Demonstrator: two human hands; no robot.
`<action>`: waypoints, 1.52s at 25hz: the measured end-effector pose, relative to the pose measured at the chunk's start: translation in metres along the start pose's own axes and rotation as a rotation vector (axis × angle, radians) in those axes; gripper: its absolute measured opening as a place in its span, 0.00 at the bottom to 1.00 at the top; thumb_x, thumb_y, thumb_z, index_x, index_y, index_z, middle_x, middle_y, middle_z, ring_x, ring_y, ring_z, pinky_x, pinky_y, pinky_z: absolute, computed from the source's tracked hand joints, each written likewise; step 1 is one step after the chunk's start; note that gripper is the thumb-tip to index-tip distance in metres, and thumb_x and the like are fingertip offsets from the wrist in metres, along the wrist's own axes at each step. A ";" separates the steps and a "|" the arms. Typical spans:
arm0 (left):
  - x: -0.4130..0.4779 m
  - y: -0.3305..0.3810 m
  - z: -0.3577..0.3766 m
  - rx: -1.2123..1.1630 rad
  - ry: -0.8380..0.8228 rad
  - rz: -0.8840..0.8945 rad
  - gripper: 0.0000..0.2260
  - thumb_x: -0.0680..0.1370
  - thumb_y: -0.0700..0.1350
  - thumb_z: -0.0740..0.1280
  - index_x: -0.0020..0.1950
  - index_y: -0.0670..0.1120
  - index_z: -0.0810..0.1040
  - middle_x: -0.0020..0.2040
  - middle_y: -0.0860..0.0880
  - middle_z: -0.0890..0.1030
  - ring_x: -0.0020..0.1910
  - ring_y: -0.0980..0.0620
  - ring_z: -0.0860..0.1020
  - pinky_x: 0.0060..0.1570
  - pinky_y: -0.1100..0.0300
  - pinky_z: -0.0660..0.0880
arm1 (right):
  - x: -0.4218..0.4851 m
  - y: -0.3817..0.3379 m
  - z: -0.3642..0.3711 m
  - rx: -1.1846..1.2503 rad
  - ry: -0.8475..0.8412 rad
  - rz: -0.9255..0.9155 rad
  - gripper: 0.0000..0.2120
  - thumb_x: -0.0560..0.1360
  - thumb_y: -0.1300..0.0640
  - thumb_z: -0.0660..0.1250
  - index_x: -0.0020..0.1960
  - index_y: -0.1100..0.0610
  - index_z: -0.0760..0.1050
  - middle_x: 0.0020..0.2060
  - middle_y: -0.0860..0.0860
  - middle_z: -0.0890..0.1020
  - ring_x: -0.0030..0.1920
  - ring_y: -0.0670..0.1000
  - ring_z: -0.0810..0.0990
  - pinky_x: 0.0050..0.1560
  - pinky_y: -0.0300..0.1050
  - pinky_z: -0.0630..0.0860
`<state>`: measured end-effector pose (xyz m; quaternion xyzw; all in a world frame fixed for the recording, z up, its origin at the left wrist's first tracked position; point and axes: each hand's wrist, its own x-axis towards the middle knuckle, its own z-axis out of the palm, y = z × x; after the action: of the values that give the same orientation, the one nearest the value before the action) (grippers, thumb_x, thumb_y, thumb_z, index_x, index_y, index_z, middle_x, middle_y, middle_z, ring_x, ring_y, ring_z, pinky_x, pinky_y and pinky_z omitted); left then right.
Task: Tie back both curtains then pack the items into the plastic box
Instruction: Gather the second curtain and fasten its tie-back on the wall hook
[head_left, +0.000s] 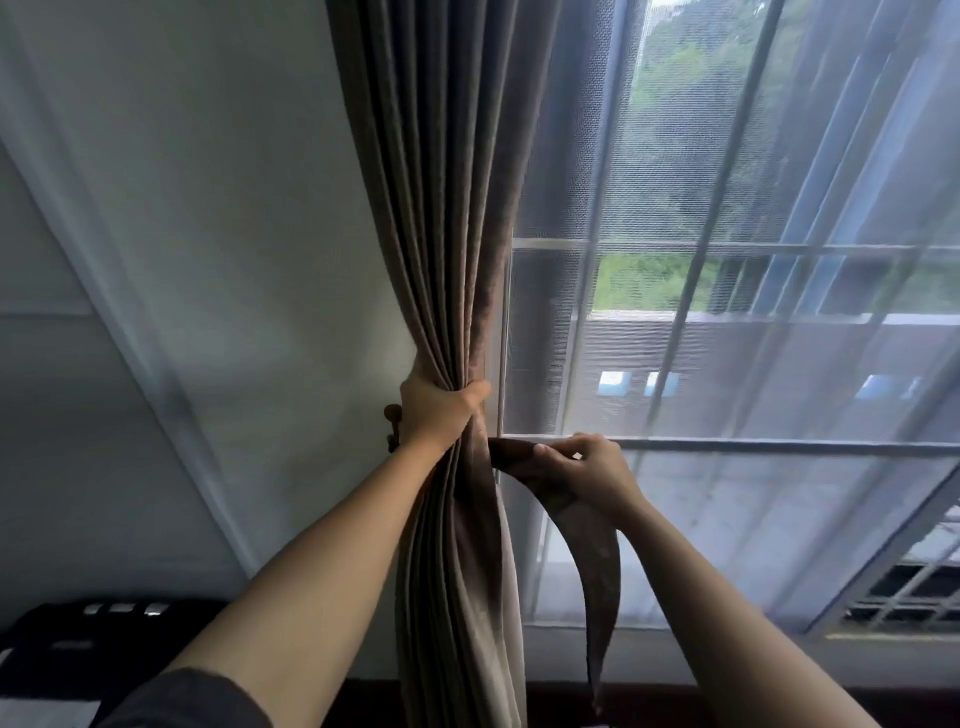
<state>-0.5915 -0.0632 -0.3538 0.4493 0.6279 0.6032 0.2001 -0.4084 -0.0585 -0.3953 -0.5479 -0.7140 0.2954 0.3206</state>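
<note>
A brown pleated curtain (441, 208) hangs left of the window and is gathered into a narrow bundle. My left hand (441, 410) is clenched around that bundle at mid height. My right hand (587, 467) pinches a brown tie-back strap (587, 545) that comes out from behind the curtain just below my left hand. The strap's free end hangs down in a curve to the lower right. A dark wall hook (393, 423) peeks out behind my left wrist. The second curtain and the plastic box are out of view.
A sheer white curtain (779, 364) covers the barred window (675, 291) on the right. The white wall (208, 260) fills the left side. A dark object with pale patches (93, 634) sits at the bottom left. A dark sill runs along the bottom.
</note>
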 end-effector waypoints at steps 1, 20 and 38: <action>0.000 0.000 -0.001 -0.004 0.009 0.010 0.22 0.66 0.40 0.72 0.59 0.46 0.76 0.47 0.53 0.78 0.47 0.53 0.78 0.46 0.66 0.72 | -0.001 -0.001 0.000 -0.004 0.004 0.001 0.08 0.73 0.47 0.69 0.46 0.48 0.84 0.34 0.44 0.81 0.41 0.44 0.79 0.46 0.44 0.75; -0.007 0.017 0.024 0.270 -0.196 -0.071 0.22 0.69 0.54 0.68 0.56 0.40 0.75 0.51 0.43 0.81 0.48 0.44 0.80 0.43 0.59 0.76 | -0.066 -0.046 0.102 0.503 0.114 0.110 0.20 0.69 0.61 0.68 0.60 0.55 0.77 0.52 0.53 0.78 0.50 0.49 0.79 0.56 0.44 0.77; -0.004 0.049 -0.004 0.403 -0.430 -0.179 0.19 0.74 0.51 0.68 0.61 0.43 0.76 0.53 0.48 0.77 0.48 0.46 0.81 0.44 0.52 0.81 | -0.031 -0.034 0.104 0.615 0.124 0.250 0.31 0.68 0.52 0.73 0.68 0.56 0.67 0.59 0.53 0.73 0.57 0.50 0.77 0.59 0.44 0.72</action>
<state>-0.5770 -0.0752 -0.3086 0.5401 0.7152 0.3375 0.2878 -0.5038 -0.1039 -0.4380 -0.5256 -0.4979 0.5000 0.4751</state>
